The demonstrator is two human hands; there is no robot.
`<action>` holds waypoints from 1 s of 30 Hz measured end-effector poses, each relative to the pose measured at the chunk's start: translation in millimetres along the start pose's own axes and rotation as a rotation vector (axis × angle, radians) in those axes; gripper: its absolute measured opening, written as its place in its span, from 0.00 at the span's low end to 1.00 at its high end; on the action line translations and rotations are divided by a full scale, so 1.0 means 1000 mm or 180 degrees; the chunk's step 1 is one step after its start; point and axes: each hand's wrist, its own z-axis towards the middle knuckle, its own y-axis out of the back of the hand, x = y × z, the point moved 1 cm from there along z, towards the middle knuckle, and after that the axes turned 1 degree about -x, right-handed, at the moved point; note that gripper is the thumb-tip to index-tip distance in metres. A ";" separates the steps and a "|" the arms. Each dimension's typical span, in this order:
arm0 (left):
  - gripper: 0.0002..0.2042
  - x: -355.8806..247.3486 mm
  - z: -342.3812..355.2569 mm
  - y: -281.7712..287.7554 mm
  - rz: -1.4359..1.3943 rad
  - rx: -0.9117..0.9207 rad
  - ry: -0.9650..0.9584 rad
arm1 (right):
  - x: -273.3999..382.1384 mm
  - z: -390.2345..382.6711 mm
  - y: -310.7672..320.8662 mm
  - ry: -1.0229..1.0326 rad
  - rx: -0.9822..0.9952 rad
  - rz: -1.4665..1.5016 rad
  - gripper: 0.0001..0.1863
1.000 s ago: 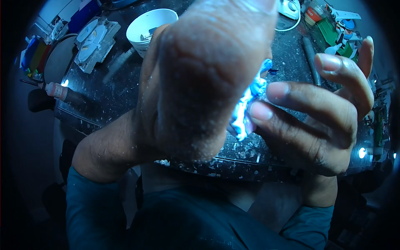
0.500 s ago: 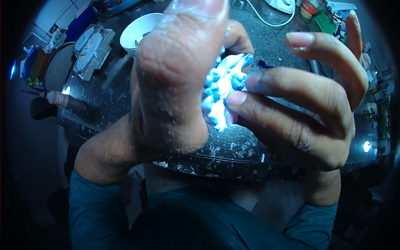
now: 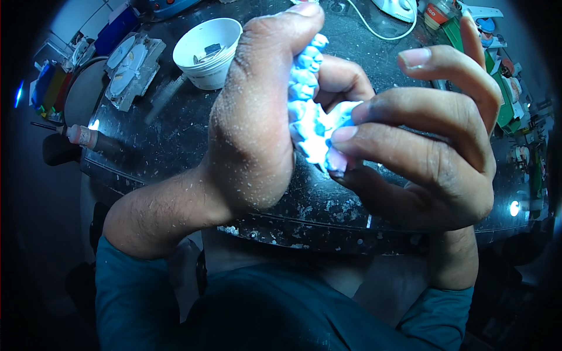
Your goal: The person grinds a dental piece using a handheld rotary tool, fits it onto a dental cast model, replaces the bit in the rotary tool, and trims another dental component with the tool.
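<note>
A pale blue-white dental cast (image 3: 305, 82) with a row of molded teeth is held up in front of me, brightly lit at its lower end. My left hand (image 3: 254, 117) is wrapped round it, thumb along the near side and a curled finger behind. Fine pale dust coats that hand. My right hand (image 3: 439, 140) has its thumb and two fingers closed on the lower right part of the cast, where a small pinkish piece (image 3: 337, 160) shows by the fingertips. Its other fingers stick up, apart. The glare blurs detail at the fingertips.
A dark, dust-speckled table (image 3: 281, 219) lies beneath. Behind my left hand stands a white tub (image 3: 208, 73) with small pieces inside. At left are plaster-like pieces on a board (image 3: 132, 70) and a bottle (image 3: 82, 137); at the far right, a green tray (image 3: 509, 111). A white cable (image 3: 374, 29) crosses the back.
My left hand has drawn back from the camera and turned, so more of the row of teeth shows. The white tub is less hidden. My right hand stays at the cast, its fingers slightly shifted.
</note>
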 end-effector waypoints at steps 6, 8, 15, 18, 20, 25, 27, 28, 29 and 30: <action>0.39 0.006 -0.013 -0.005 -0.0813 -0.0367 0.0098 | 0.002 0.005 -0.004 0.0028 -0.0077 0.0126 0.16; 0.39 0.009 -0.017 -0.009 -0.1041 -0.0416 0.0138 | 0.003 0.004 -0.004 0.0021 -0.0066 0.0119 0.16; 0.39 0.003 -0.016 -0.005 -0.1088 -0.0464 0.0139 | 0.005 0.007 -0.002 0.0008 -0.0092 0.0131 0.16; 0.39 0.002 -0.015 -0.005 -0.1083 -0.0467 0.0117 | 0.006 0.007 -0.001 0.0002 -0.0086 0.0119 0.17; 0.39 0.003 -0.016 -0.007 -0.1084 -0.0476 0.0110 | 0.006 0.006 -0.001 -0.0005 -0.0057 0.0112 0.17; 0.39 0.001 -0.015 -0.007 -0.1006 -0.0493 0.0076 | 0.010 0.005 0.000 -0.0001 0.0000 0.0112 0.17; 0.39 0.001 -0.017 -0.006 -0.0973 -0.0511 0.0051 | 0.010 0.005 -0.001 0.0009 0.0028 0.0113 0.17; 0.39 0.000 -0.016 -0.006 -0.0957 -0.0516 0.0037 | 0.010 0.005 0.000 0.0006 0.0036 0.0104 0.17; 0.39 0.000 -0.015 -0.005 -0.0935 -0.0525 0.0022 | 0.010 0.006 0.001 0.0003 0.0035 0.0096 0.17; 0.38 -0.001 -0.015 -0.005 -0.0924 -0.0528 0.0009 | 0.011 0.007 0.002 0.0010 0.0039 0.0098 0.17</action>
